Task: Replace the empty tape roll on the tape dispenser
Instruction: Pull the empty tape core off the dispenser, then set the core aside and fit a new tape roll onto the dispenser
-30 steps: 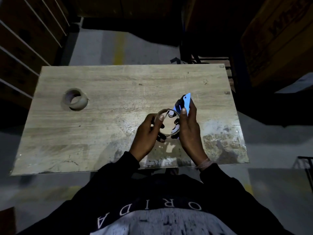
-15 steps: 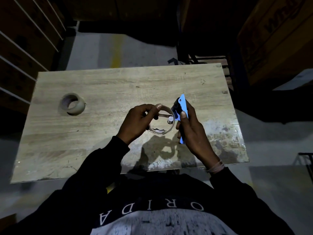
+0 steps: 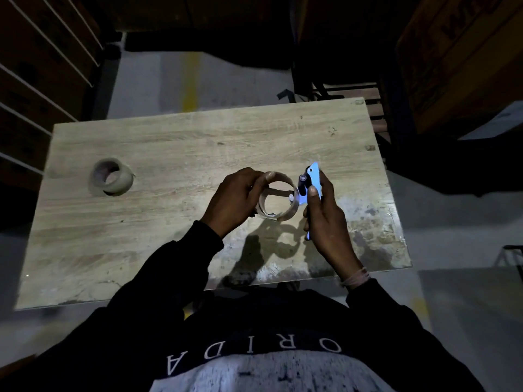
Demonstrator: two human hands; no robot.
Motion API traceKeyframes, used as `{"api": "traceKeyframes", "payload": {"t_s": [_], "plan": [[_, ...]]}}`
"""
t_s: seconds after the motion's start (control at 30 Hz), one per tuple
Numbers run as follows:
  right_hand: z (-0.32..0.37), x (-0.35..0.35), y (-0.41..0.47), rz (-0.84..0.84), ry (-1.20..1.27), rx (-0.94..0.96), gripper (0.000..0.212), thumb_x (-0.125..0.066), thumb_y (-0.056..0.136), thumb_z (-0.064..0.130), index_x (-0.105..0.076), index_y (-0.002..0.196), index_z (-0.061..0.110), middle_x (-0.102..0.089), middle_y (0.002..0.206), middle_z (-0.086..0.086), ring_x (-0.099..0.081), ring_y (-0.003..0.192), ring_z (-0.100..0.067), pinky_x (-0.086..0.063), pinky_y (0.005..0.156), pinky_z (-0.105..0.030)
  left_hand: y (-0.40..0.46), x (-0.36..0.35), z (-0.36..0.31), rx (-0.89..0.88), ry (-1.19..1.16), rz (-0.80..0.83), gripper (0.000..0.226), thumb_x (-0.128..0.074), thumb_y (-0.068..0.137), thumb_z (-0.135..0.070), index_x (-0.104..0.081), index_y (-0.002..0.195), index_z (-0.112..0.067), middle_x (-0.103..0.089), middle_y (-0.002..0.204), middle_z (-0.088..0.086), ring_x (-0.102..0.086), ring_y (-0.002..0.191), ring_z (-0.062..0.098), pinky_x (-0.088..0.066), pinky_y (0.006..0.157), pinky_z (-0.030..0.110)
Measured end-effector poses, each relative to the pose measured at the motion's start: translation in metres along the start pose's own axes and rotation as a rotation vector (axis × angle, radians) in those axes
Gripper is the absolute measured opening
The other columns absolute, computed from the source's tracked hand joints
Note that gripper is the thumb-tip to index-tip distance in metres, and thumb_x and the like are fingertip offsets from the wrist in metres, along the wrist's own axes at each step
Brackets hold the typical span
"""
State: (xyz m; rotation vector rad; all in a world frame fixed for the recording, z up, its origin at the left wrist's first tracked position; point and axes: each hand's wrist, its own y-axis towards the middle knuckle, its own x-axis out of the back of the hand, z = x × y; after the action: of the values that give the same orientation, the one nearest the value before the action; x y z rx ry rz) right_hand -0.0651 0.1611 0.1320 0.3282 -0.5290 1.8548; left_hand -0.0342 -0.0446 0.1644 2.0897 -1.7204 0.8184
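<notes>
My right hand (image 3: pixel 325 222) grips a blue tape dispenser (image 3: pixel 314 179) by its handle, held upright above the wooden table (image 3: pixel 181 154). My left hand (image 3: pixel 236 198) pinches the rim of a thin, empty cardboard tape core (image 3: pixel 280 215), thumb over its top edge. The core hangs just left of the dispenser's black roller, and I cannot tell whether they touch. A full brown tape roll (image 3: pixel 113 179) lies on its side at the table's left.
Dark shelving (image 3: pixel 34 80) runs along the left. Large cardboard boxes (image 3: pixel 458 58) are stacked at the right behind the table. Grey concrete floor (image 3: pixel 175 80) with a yellow line lies beyond the far edge.
The left hand has drawn the empty core leftward, off the dispenser's hub. The right hand with the dispenser has shifted slightly right.
</notes>
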Motion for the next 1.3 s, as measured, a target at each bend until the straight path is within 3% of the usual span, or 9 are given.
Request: {"api": "traceKeyframes", "payload": {"t_s": [0.17,0.3,0.5,0.63,0.73,0.8,0.93,1.13,1.3], "plan": [[-0.028,0.012,0.01,-0.059,-0.041,-0.088,0.057,-0.029,0.11,0.065,-0.022,0.164,0.052,-0.057,0.108,0.004,-0.064,0.084,-0.02,-0.059,0.071,-0.039,0.027,-0.02,-0.012,0.082,-0.081,-0.001,0.048,-0.048,0.109,-0.042,-0.076,0.095,-0.006,-0.07,0.091,0.004,-0.07,0.047,0.017,-0.05,0.044,0.022],[-0.052,0.033,0.014,-0.114,0.007,-0.215,0.054,-0.033,0.111,0.061,-0.027,0.163,0.049,-0.063,0.075,-0.005,-0.061,0.059,-0.034,-0.06,0.062,-0.061,0.071,-0.031,-0.011,0.149,-0.142,-0.076,0.055,-0.044,0.109,-0.046,-0.073,0.088,-0.004,-0.077,0.077,0.01,-0.074,0.048,0.023,-0.059,0.053,0.028],[-0.071,0.067,0.014,-0.145,0.02,-0.299,0.048,-0.034,0.114,0.049,-0.035,0.162,0.042,-0.057,0.067,-0.011,-0.063,0.061,-0.045,-0.047,0.041,-0.02,0.157,-0.06,0.003,0.351,-0.053,-0.033,0.033,-0.044,0.11,-0.015,-0.061,0.091,0.005,-0.066,0.072,0.022,-0.075,0.059,0.026,-0.047,0.039,0.014],[-0.088,0.076,0.021,-0.138,0.044,-0.288,0.047,-0.034,0.114,0.048,-0.033,0.162,0.046,-0.059,0.074,-0.01,-0.058,0.06,-0.027,-0.051,0.045,-0.025,0.188,-0.093,0.028,0.536,0.051,0.016,0.019,-0.056,0.102,-0.006,-0.067,0.106,0.009,-0.06,0.083,0.02,-0.072,0.068,0.022,-0.04,0.039,0.014],[-0.093,0.08,0.028,-0.124,0.073,-0.287,0.047,-0.034,0.114,0.051,-0.032,0.161,0.049,-0.061,0.082,-0.025,-0.056,0.064,-0.029,-0.055,0.053,-0.039,0.206,-0.113,0.059,0.653,-0.001,-0.037,0.028,-0.057,0.094,-0.007,-0.067,0.114,0.01,-0.072,0.114,0.029,-0.075,0.1,0.043,-0.063,0.072,0.041],[-0.095,0.079,0.034,-0.109,0.07,-0.266,0.047,-0.034,0.114,0.052,-0.031,0.161,0.05,-0.062,0.085,-0.028,-0.056,0.065,-0.028,-0.056,0.055,-0.041,0.217,-0.123,0.074,0.694,-0.071,-0.07,0.027,-0.054,0.094,-0.002,-0.066,0.114,0.012,-0.072,0.114,0.032,-0.076,0.094,0.044,-0.064,0.067,0.056],[-0.091,0.075,0.039,-0.095,0.059,-0.24,0.048,-0.033,0.114,0.05,-0.031,0.162,0.051,-0.061,0.088,-0.031,-0.054,0.062,-0.027,-0.057,0.056,-0.043,0.217,-0.124,0.067,0.636,-0.029,-0.043,0.034,-0.053,0.105,-0.009,-0.064,0.121,0.019,-0.069,0.092,0.026,-0.07,0.092,0.037,-0.04,0.029,0.019],[-0.072,0.057,0.04,-0.065,0.08,-0.208,0.048,-0.034,0.114,0.049,-0.033,0.162,0.047,-0.064,0.092,-0.03,-0.057,0.062,-0.026,-0.052,0.048,-0.027,0.201,-0.135,0.138,0.596,-0.13,-0.059,0.074,-0.058,0.091,-0.064,-0.064,0.106,0.009,-0.066,0.112,0.041,-0.07,0.106,0.046,-0.055,0.069,0.046],[-0.035,0.025,0.042,-0.034,0.046,-0.148,0.048,-0.034,0.114,0.05,-0.032,0.163,0.045,-0.068,0.081,-0.018,-0.064,0.058,-0.035,-0.05,0.055,-0.036,0.094,-0.066,0.053,0.371,-0.39,-0.02,0.042,-0.055,0.106,-0.041,-0.07,0.111,-0.001,-0.072,0.106,0.015,-0.078,0.076,0.017,-0.062,0.066,0.032]]}}
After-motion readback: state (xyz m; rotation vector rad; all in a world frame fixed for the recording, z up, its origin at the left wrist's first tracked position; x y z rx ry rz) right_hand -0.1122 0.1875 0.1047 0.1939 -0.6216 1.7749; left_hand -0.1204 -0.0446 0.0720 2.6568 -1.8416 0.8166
